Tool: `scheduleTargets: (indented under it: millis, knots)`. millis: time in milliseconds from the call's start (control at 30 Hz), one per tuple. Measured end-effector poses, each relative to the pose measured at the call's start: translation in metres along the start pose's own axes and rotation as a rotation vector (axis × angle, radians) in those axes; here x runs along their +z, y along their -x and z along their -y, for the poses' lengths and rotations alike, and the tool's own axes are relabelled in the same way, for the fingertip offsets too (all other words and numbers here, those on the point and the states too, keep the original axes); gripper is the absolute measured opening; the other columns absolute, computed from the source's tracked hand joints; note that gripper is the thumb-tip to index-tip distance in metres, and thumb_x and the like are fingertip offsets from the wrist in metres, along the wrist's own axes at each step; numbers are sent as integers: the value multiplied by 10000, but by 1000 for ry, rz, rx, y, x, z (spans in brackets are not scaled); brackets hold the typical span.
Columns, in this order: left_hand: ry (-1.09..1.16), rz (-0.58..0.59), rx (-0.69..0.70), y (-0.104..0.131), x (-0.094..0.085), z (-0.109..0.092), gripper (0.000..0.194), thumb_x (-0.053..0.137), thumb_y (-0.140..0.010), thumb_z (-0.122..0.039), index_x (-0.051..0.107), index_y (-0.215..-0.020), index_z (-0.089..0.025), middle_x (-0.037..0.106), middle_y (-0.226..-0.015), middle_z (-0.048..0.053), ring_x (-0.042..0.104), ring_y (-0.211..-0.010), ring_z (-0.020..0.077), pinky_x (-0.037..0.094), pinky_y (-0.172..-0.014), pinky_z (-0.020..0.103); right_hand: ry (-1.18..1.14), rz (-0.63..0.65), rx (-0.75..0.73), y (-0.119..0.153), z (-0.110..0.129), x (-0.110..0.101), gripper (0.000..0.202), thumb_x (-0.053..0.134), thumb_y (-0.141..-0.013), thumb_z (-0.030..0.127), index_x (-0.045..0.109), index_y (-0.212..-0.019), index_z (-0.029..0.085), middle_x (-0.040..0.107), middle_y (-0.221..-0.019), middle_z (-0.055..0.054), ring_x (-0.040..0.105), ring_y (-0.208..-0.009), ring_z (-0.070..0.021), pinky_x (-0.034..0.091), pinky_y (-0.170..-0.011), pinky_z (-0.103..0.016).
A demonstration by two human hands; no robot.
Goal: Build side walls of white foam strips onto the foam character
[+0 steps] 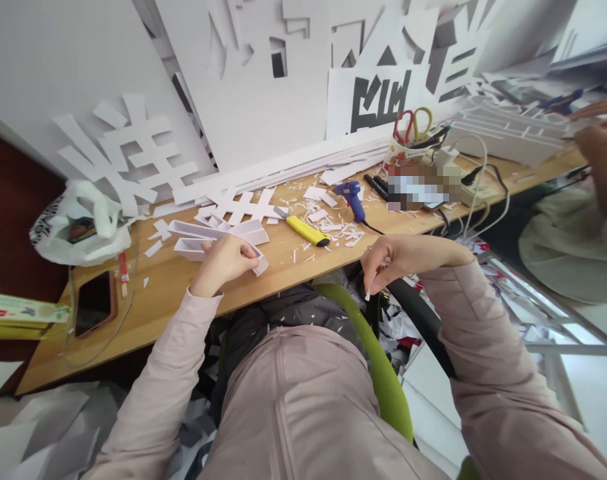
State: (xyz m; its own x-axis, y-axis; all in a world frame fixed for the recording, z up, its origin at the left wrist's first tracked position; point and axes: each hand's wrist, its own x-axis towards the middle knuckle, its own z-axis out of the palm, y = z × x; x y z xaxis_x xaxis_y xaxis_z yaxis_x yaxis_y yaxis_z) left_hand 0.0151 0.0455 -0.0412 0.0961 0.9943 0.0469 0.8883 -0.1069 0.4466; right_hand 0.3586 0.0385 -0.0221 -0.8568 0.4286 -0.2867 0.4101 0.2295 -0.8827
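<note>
My left hand (226, 262) is closed at the table's front edge, its fingertips gripping a white foam-board shape with raised side walls (191, 248). Part of that shape is hidden beneath the hand. Off the edge to the right, my right hand (396, 257) pinches a small white strip (368, 296) that points downward. Between the hands, on the wood, lies a yellow utility knife (307, 231). A blue glue gun (352, 200) stands farther back, amid white offcuts.
A white plastic bag (86, 227) and a phone (94, 303) occupy the left end of the table (158, 320). Behind, large cut-out boards (263, 120) lean upright. A cup with scissors (406, 143) and cables stand right. Another person's hand (603, 143) works at far right.
</note>
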Motion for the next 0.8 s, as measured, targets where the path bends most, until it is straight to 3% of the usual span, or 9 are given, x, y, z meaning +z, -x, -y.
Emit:
scheduleTargets:
  millis: [433,800]
  knots:
    - [-17,44,-15,-2,1,-1,176,663,-600,-185,660,-430,-231,710,-551,30,630,-605,271,286,-922,538,-4,25,-13,1,-1,-1,318,786,-790,475,832,-878,173,771,-813,-51,681,-753,-152,491,-692,-248]
    - [-57,62,-57,-1,-2,-7,216,675,-609,-204,627,-401,-234,696,-550,26,631,-616,264,349,-838,443,-34,-73,-2,6,-13,-7,351,792,-777,482,830,-943,174,784,-854,-55,697,-778,-159,522,-712,-241]
